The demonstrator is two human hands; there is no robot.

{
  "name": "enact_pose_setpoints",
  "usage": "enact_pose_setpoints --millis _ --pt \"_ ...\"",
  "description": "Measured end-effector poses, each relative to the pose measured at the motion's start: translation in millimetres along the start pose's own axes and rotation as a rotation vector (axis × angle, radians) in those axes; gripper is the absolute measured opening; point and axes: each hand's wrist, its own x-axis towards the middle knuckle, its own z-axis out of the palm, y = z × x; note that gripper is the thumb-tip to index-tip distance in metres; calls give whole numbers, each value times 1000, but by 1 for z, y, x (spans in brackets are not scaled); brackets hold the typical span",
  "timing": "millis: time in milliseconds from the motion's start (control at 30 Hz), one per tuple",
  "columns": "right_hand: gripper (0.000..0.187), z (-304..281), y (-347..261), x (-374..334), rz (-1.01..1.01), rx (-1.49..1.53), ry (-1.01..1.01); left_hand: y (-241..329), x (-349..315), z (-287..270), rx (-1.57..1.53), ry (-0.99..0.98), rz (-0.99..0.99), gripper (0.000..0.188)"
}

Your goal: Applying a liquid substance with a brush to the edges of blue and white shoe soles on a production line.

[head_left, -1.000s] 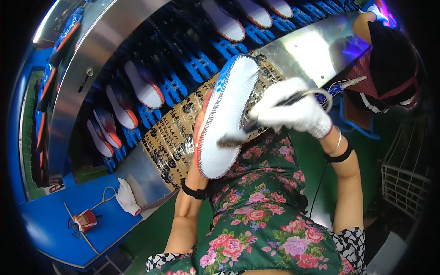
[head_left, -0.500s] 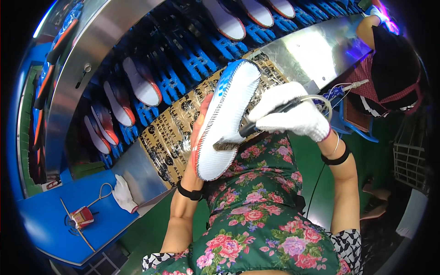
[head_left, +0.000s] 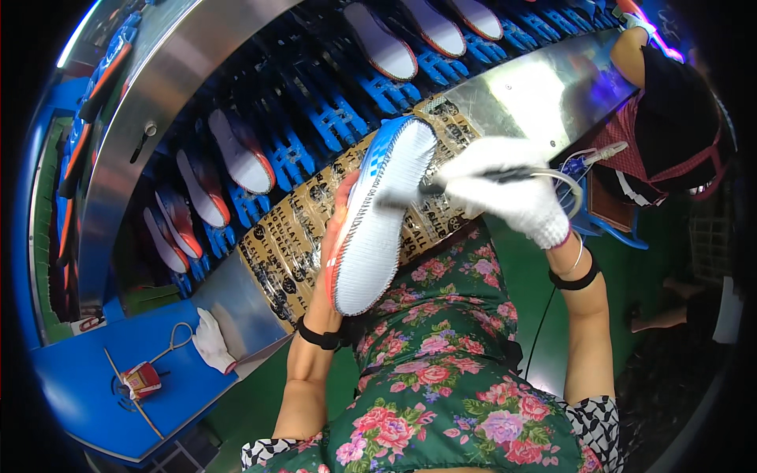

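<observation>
I see room for a hand over the left end of the worktop (head_left: 277, 251), between the left forearm (head_left: 306, 370) and the blue holders (head_left: 339, 126) crowding its far edge. The held shoe (head_left: 371, 252) and brush (head_left: 430, 189) block the middle, the apron (head_left: 434, 370) the near edge; bare metal (head_left: 489, 104) lies open beyond the right hand (head_left: 509, 193).

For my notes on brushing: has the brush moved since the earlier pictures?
Yes, the brush has moved upward in the picture, judged against the taped cardboard.
</observation>
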Motion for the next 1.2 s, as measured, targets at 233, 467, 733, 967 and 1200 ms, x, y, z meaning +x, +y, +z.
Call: enact_pose_setpoints --millis 233,467,733,967,1200 --pt "23 -5 -15 -1 -646 -731 364 0 -1 -3 -201 -45 -32 45" --pt "47 18 6 -24 -750 -781 52 -2 -6 -14 -267 316 -111 48" --pt "44 18 -2 -24 -683 -952 -53 -6 -5 26 -4 -60 120 52" --pt "38 30 -13 -25 -700 -1050 -127 -14 -2 45 416 156 202 57" --pt "30 30 0 -33 -774 -1031 -166 -17 0 35 598 206 253 56"
